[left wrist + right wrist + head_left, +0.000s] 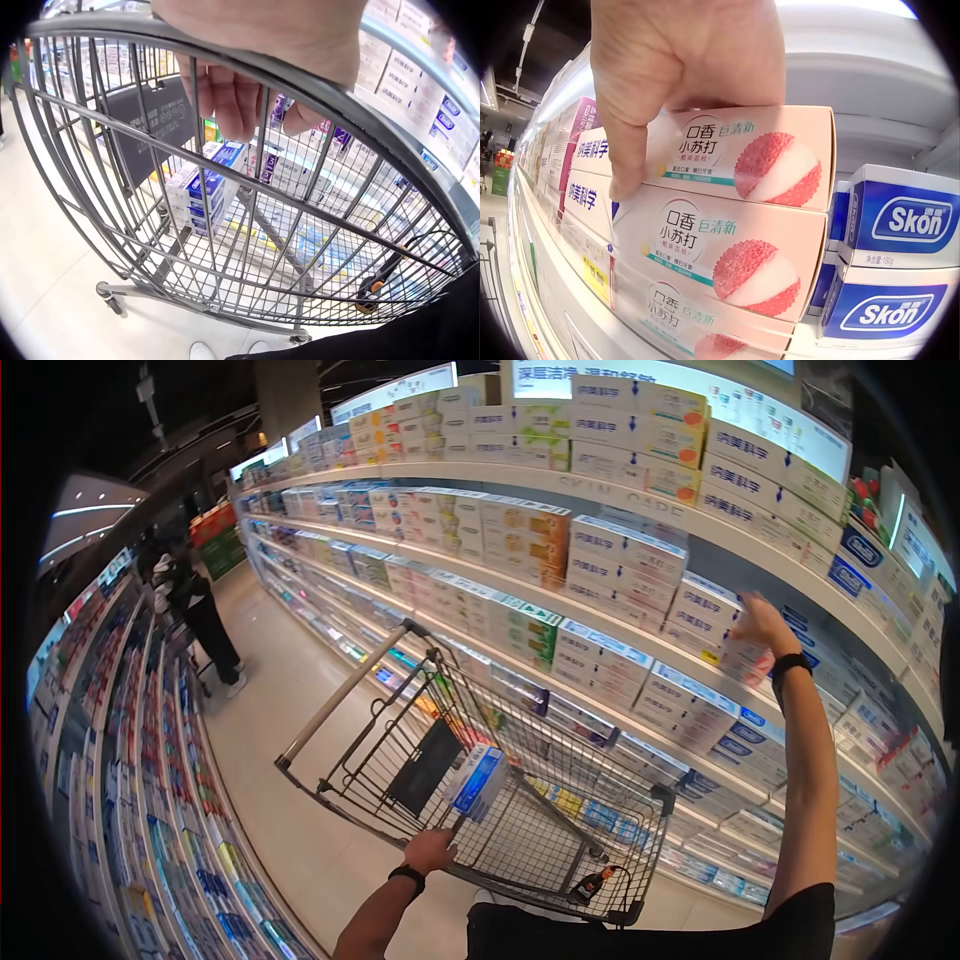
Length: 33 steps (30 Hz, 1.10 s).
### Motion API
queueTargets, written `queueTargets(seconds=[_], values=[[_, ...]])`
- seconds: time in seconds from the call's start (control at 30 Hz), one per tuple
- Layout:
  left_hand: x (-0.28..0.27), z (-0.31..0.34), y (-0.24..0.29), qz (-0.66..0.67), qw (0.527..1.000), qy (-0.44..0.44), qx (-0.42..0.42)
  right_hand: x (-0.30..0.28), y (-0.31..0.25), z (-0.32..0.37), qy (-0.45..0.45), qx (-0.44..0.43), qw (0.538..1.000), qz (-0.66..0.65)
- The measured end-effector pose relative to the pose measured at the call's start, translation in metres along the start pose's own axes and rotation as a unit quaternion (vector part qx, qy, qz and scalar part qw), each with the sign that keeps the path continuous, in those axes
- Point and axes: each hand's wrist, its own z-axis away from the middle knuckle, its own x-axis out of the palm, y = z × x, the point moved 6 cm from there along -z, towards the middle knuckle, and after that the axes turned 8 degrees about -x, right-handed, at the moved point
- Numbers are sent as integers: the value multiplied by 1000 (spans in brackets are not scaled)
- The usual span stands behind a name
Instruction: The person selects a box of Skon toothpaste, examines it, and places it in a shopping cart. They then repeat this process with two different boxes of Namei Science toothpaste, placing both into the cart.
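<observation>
"Right hand (686,52)?"
"On the top pink box (776,161), end of the shelf stack; thumb pressed at its left front corner, palm above—grip reads closed, though the other fingertips are hidden."
"Left hand (262,37)?"
"Curled over the cart rim (97,25), fingertips hanging down inside the wire; blue-and-white boxes (206,180) stand stacked below, near the black panel (146,124)."
"What crowds the pink one?"
"Second pink box (712,247) directly under it; white boxes (589,191) to the left; Skon boxes (904,225) to the right, set deeper; can't tell if any of those touch it."
"Edges, room?"
"Upper shelf (620,495) runs overhead, open space between it and the pink top; price tag (595,276) sits low at the left; front of the stack faces the aisle. Cart basket stands alongside the lower shelves; its mesh floor (525,830) has bare patches."
"Behind?"
"Aisle floor (250,625) open past the handle (345,695); another person (200,610) stands farther down—near the opposite shelves (170,790)."
</observation>
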Motion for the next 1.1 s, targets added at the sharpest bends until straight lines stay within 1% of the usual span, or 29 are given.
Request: queueTargets(seconds=[0.07, 0.1, 0.17, 0.23, 0.4, 0.5, 0.6, 0.73, 0.87, 0.93, 1.03, 1.1], values=[[1, 1, -1, 12, 1000, 7, -4, 8, 12, -5, 18, -24, 1000, -7], [3, 1, -3, 15, 1000, 8, -1, 4, 8, -4, 21, -17, 999, -19], [-3, 4, 2, 18, 1000, -14, -19, -2, 2, 0, 40, -11, 998, -39], [-8, 6, 5, 18, 998, -48, -31, -6, 1, 2, 54, -26, 997, -50], [0, 4, 1, 25, 998, -52, -28, -8, -3, 4, 77, -36, 995, -47], [-2, 7, 3, 26, 999, -40, -17, -7, -1, 4, 73, -41, 995, -62], [-2, 8, 4, 22, 999, -25, -7, -7, 2, 7, 94, -32, 994, -56], [12, 3, -3, 26, 1000, 3, 7, -10, -3, 10, 79, -23, 994, -74], [15, 1, -5, 16, 1000, -19, 1, -9, -3, 12, 100, -26, 992, -70], [15, 1, -4, 17, 1000, -20, 3, -9, -1, 12, 108, -38, 991, -62], [15, 2, -2, 17, 1000, -18, 10, -11, -2, 16, 111, -23, 992, -58], [15, 3, -4, 21, 1000, -16, 11, -10, 1, 18, 135, -29, 988, -66]])
